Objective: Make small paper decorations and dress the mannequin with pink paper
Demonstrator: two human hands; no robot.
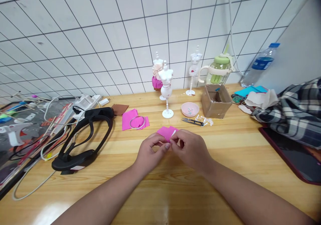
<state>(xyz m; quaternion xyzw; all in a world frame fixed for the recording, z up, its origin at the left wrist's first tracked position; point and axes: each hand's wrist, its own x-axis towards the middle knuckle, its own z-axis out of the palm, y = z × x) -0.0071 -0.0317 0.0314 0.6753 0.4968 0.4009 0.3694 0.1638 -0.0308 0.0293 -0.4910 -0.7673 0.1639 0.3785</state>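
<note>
Both hands meet over the middle of the wooden table. My left hand and my right hand each pinch a small pink piece of fabric, fingers closed on its near edge. Just beyond it stands a white mini mannequin on its base. More pink fabric with a metal ring on it lies to the left. Small thread snips lie to the right.
A black headset and cables sit left, by a glue gun. At the back stand two more mannequins, a pink dish, a cardboard box, a green cup and a water bottle. Plaid cloth lies right.
</note>
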